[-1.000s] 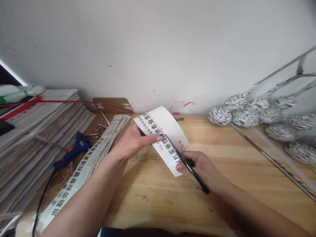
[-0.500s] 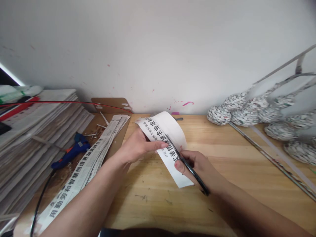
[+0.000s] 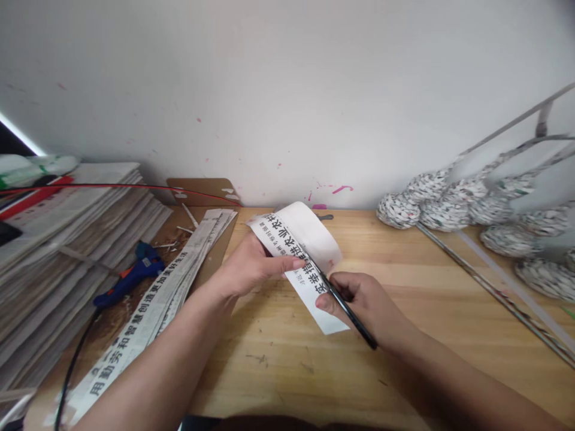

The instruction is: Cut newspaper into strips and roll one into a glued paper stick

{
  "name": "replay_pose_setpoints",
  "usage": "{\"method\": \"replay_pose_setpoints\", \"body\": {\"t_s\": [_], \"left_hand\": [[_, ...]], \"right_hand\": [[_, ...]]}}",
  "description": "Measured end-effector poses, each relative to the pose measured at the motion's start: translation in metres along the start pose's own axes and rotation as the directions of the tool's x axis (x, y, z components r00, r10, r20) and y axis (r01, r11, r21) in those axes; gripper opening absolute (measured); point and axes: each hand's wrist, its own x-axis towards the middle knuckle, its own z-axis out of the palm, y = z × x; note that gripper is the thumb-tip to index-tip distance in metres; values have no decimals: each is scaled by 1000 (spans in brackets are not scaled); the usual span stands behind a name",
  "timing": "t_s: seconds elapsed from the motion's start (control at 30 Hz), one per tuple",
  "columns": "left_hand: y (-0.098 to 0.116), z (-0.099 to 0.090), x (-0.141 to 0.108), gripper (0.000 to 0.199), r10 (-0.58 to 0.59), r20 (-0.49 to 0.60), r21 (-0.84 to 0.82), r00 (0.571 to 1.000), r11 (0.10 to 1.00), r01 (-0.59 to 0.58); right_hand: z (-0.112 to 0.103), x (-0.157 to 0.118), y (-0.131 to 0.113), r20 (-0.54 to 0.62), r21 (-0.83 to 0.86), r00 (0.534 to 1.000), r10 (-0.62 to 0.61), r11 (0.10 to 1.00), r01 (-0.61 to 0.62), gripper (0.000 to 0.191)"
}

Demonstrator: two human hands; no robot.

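Scissors (image 3: 353,316) between paper (image 3: 308,227) edges, wall (image 3: 287,90) well apart

Your newspaper strip (image 3: 305,228) is white, printed with a row of large black characters beside smaller text. It is raised above the bench (image 3: 278,377), its blank part arched into a curl and its near end hanging slanted. You grip it in your left hand (image 3: 254,266). Your black-handled scissors (image 3: 354,320) sit in your right hand (image 3: 371,302), blades lengthwise along the large characters, handles toward you, close together.
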Motion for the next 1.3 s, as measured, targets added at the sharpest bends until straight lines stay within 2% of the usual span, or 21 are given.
{"method": "replay_pose_setpoints", "body": {"t_s": [0.1,0.2,0.3,0.5,0.7,1.13,1.3], "left_hand": [[-1,-7,1,35,23,-36,-37,999,999,-24],[2,-17,2,31,28,-130,-138,991,989,-46],[6,-22,3,36,16,-184,-178,983,983,-49],[0,-12,3,41,129,-140,-133,982,980,-148],[-4,-6,3,39,161,-126,-116,979,978,-175],[-2,-5,4,37,164,-162,-128,973,974,-186],[-5,-3,4,39,141,-134,-148,981,976,-161]], "right_hand": [[-1,1,1,-14,-46,1000,-14,999,13,43],[-1,2,4,0,-87,999,-36,996,36,46],[1,2,4,-1,-96,999,-41,995,40,47],[3,1,-2,24,-4,999,-25,1000,25,36],[3,1,-4,42,74,999,-1,997,-2,35],[4,0,3,-16,14,998,-55,998,55,42],[5,-1,1,-28,-30,997,-68,997,67,38]]}}
